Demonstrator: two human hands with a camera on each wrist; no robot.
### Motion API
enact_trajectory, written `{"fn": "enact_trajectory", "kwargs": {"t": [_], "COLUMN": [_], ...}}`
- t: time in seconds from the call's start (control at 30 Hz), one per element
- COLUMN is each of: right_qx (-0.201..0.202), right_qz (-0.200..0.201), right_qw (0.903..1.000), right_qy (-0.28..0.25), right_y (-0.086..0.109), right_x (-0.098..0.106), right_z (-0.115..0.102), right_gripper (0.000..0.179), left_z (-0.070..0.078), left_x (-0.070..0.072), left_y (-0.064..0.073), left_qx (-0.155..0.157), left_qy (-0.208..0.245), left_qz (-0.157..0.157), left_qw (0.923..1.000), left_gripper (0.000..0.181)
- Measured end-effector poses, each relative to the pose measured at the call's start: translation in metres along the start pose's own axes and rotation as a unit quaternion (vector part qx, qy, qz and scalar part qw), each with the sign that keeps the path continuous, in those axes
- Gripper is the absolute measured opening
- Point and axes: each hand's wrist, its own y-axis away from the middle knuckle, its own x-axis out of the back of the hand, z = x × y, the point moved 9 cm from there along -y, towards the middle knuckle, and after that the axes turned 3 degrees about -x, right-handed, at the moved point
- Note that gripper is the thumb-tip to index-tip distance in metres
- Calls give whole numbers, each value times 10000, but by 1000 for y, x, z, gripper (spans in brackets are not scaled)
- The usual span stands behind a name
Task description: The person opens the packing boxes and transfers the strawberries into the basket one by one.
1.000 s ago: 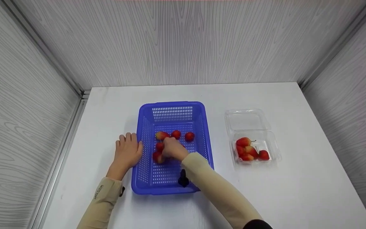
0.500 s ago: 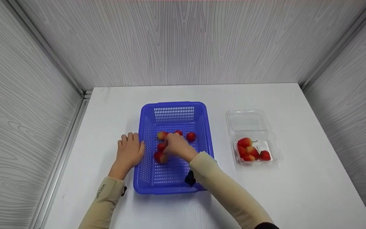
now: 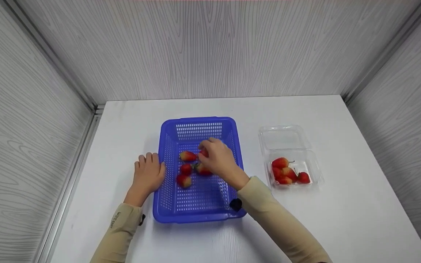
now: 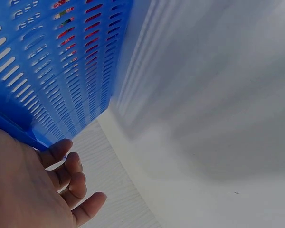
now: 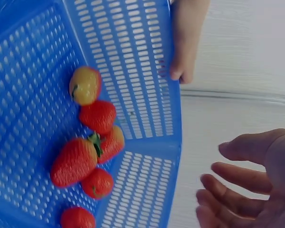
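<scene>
Several red and yellow strawberries (image 5: 75,162) lie in a blue perforated basket (image 3: 199,220), one showing green leaves. My right hand (image 3: 219,157) hovers above the basket's right half and hides some of the fruit. In the right wrist view, the fingers of this hand (image 5: 247,185) are spread and loosely bent, with nothing between them. Along the basket's left side rests my left hand (image 3: 147,173), its thumb touching the rim. From the left wrist, the left hand (image 4: 42,185) appears below the perforated wall, fingers relaxed.
To the right of the basket stands a clear plastic clamshell box (image 3: 314,166), lid folded back. Several red and yellow strawberries (image 3: 285,171) with thin stems sit in it. Grey wood-grain panels (image 3: 210,51) surround the white table (image 3: 342,219).
My right hand has moved right and away from the strawberries at the basket's middle, uncovering a leafy strawberry there. My left hand stays at the rim, and the clamshell box has not moved.
</scene>
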Motion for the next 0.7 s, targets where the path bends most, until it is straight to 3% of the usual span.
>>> {"fn": "enact_trajectory", "kwargs": {"t": [0.1, 0.2, 0.43, 0.7], "right_qx": [359, 435, -40, -511], "right_qz": [613, 938, 1181, 1703], "right_qw": [9974, 9946, 9930, 9841], "right_qy": [80, 51, -6, -35], "right_y": [7, 15, 33, 56], "right_x": [21, 40, 76, 116], "right_z": [3, 14, 61, 119], "right_gripper": [14, 12, 11, 12], "left_z": [0, -1, 1, 0], "left_x": [-2, -3, -2, 1], "left_y": [1, 2, 3, 0], "left_qx": [34, 66, 7, -56], "left_qy": [12, 8, -8, 15], "left_qz": [-49, -85, 32, 128], "left_qw": [10000, 9999, 10000, 9999], "left_gripper": [35, 37, 36, 34]}}
